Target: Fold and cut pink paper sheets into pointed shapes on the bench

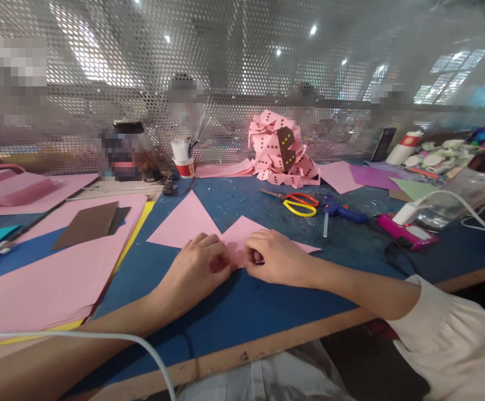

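Note:
A sheet of pink paper (pixel 240 231) lies flat on the blue table in front of me, its far corner pointing away. My left hand (pixel 203 259) is closed at its near left edge, fingertips and thumb pinching the paper. At the near right edge my right hand (pixel 273 259) is curled, also pinching the sheet. The two hands are a small gap apart. Behind my left hand lies another pink paper piece (pixel 186 223) with a pointed corner. The fingers partly hide both papers' near edges.
Scissors (pixel 299 203) and a blue glue gun (pixel 343 210) lie beyond my right hand. A pink paper model (pixel 278 147) stands at the back beside a paper cup (pixel 184 166). Paper sheets (pixel 54 278) are stacked at left. A white cable (pixel 112 336) crosses my left forearm.

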Demonstrator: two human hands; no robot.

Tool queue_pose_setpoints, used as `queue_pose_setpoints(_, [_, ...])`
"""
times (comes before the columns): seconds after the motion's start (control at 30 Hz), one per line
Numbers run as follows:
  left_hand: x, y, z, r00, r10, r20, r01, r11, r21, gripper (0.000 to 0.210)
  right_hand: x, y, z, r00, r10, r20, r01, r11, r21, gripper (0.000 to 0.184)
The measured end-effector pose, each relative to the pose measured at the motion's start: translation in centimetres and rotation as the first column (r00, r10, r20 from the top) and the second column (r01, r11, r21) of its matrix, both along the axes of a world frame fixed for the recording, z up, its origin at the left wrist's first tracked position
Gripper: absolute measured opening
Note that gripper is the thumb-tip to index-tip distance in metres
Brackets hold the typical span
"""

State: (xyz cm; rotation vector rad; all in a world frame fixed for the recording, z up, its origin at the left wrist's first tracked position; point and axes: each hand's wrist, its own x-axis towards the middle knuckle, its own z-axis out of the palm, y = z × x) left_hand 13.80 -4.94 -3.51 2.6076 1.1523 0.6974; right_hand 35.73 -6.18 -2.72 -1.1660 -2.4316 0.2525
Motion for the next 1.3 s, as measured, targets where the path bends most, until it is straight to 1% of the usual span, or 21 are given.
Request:
queue_pose_setpoints(0.23, [-0.2, -0.2, 0.1, 1.000, -0.006, 0.011, 0.006, 1.000, -0.001, 0.014, 0.1, 0.0, 0.0, 1.000, -0.016, 0.011, 0.017, 1.000, -0.016, 0.011])
queue_pose_setpoints(0.3, [-0.2, -0.4, 0.2, 0.999, -0.027, 0.025, 0.027, 1.000, -0.013, 0.011, 0.2, 0.0, 0.1, 1.000, -0.015, 0.015, 0.015, 1.000, -0.017, 0.010])
queue_pose_setpoints(0.37, [-0.2, -0.6, 0.4, 0.996, -0.071, 0.054, 0.074, 0.997, -0.038, 0.005, 0.3, 0.1, 0.2, 1.000, 0.001, 0.010, -0.001, 1.000, -0.029, 0.010])
queue_pose_setpoints(0.5, [-0.2, -0.8, 0.7, 0.980, -0.176, 0.088, 0.181, 0.982, -0.050, 0.013, 0.8, 0.4, 1.0, 0.999, 0.047, -0.013, -0.048, 0.990, -0.132, 0.005])
queue_pose_setpoints(0.57, [-0.2, -0.8, 0.7, 0.976, -0.200, 0.084, 0.205, 0.978, -0.046, 0.014, 1.2, 0.4, 1.5, 0.997, 0.070, -0.022, -0.073, 0.977, -0.198, 0.006])
queue_pose_setpoints(0.63, [-0.3, -0.8, 0.6, 0.976, -0.202, 0.081, 0.206, 0.978, -0.043, 0.014, 1.5, 0.4, 1.8, 0.995, 0.096, -0.030, -0.101, 0.966, -0.237, 0.011])
queue_pose_setpoints(0.7, [-0.3, -0.8, 0.6, 0.976, -0.199, 0.085, 0.203, 0.978, -0.043, 0.014, 1.7, 0.4, 1.9, 0.992, 0.118, -0.036, -0.123, 0.963, -0.241, 0.012])
queue_pose_setpoints(0.77, [-0.4, -0.8, 0.6, 0.975, -0.208, 0.084, 0.212, 0.976, -0.045, 0.014, 1.7, 0.4, 1.9, 0.991, 0.124, -0.039, -0.130, 0.964, -0.231, 0.009])
queue_pose_setpoints(0.87, [-0.4, -0.8, 0.5, 0.966, -0.249, 0.064, 0.252, 0.967, -0.046, 0.019, 1.6, 0.4, 1.7, 0.992, 0.122, -0.043, -0.129, 0.967, -0.222, 0.006])
queue_pose_setpoints(1.03, [-0.6, -0.7, 0.1, 0.947, -0.314, 0.072, 0.316, 0.948, -0.019, 0.026, 1.6, 0.3, 1.6, 0.992, 0.125, -0.034, -0.129, 0.971, -0.202, 0.008])
queue_pose_setpoints(1.3, [-0.5, -0.7, 0.0, 0.951, -0.298, 0.085, 0.301, 0.953, -0.018, 0.027, 1.6, 0.4, 2.1, 0.994, 0.109, 0.020, -0.102, 0.970, -0.220, 0.012])
